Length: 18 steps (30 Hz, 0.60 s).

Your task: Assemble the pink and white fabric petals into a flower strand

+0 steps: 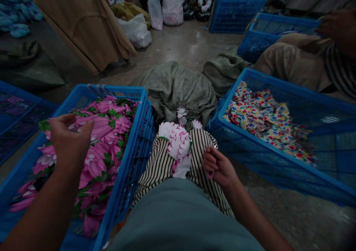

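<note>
My left hand [69, 136] is over the blue crate [144, 95] on the left, its fingers apart at a heap of pink fabric flowers [114, 125] with green parts. Pink petals show between and beyond the thumb and fingers; no grip on them is visible. Beside my right knee, my right hand [218, 165] has its fingers curled together in a pinch; a small pink bit shows at its lower fingers, and what the fingertips hold is too small to name. White flowers with pink tips [179, 141] lie on my lap, on black-and-white striped cloth [158, 162].
A blue crate [278, 147] of colourful patterned fabric pieces [261, 114] stands at the right, near a seated person [292, 58]. Grey-green sacking [178, 84] lies ahead of my knees. Further off are a cloth-draped board [83, 25], plastic bags [136, 30] and more crates [236, 10].
</note>
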Each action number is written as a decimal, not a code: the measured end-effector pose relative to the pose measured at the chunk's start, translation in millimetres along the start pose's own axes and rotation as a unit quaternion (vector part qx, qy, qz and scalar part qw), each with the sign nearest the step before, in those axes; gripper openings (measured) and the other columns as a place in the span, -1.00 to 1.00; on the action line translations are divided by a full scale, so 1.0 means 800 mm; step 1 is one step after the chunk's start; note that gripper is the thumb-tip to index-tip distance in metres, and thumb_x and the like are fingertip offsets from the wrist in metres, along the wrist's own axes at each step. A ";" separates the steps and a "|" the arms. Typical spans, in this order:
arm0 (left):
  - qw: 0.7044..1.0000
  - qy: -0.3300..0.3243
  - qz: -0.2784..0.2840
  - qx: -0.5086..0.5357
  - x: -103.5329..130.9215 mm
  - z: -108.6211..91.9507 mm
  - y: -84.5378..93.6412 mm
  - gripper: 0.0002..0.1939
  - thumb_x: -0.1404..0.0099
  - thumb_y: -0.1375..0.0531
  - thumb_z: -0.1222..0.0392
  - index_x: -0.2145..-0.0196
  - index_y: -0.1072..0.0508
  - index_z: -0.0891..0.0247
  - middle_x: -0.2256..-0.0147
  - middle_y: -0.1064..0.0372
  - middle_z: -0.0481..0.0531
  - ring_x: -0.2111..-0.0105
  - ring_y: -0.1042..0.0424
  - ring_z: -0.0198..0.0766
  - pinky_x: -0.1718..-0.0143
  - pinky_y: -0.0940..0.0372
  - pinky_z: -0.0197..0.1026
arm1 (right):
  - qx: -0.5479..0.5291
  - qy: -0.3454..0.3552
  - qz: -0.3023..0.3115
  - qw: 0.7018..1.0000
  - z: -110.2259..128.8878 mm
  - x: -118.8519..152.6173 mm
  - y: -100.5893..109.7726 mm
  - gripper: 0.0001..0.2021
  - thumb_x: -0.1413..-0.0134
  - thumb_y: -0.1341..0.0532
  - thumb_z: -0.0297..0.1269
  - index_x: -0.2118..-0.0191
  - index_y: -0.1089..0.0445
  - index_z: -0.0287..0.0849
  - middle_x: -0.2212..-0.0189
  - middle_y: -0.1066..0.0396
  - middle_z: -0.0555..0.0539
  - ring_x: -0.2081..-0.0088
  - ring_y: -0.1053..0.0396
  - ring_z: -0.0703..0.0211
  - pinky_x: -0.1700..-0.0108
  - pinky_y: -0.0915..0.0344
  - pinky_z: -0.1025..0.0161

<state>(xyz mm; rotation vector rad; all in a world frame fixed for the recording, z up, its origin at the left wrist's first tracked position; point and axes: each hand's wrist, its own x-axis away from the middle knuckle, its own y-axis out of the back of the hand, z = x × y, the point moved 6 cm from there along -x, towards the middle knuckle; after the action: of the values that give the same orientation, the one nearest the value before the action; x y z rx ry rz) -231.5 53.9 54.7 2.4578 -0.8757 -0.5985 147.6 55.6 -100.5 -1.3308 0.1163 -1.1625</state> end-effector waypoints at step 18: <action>0.821 0.069 0.536 0.185 0.213 -0.017 -0.183 -0.76 -0.22 -0.02 0.07 0.53 -0.18 0.24 0.59 -0.15 -0.14 0.57 -0.17 -0.38 0.48 -0.10 -0.32 | 0.149 0.031 -0.054 0.987 -0.012 0.000 -0.002 -0.69 0.07 -0.21 -0.03 0.42 -0.31 -0.23 0.60 -0.34 0.08 0.79 0.15 0.55 0.75 0.23 0.48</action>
<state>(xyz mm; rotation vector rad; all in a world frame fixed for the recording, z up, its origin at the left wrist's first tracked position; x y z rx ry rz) -35.6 44.8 -56.6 1.7714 -2.1813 0.1875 140.1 49.2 -102.3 -1.0462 -0.0830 -1.2593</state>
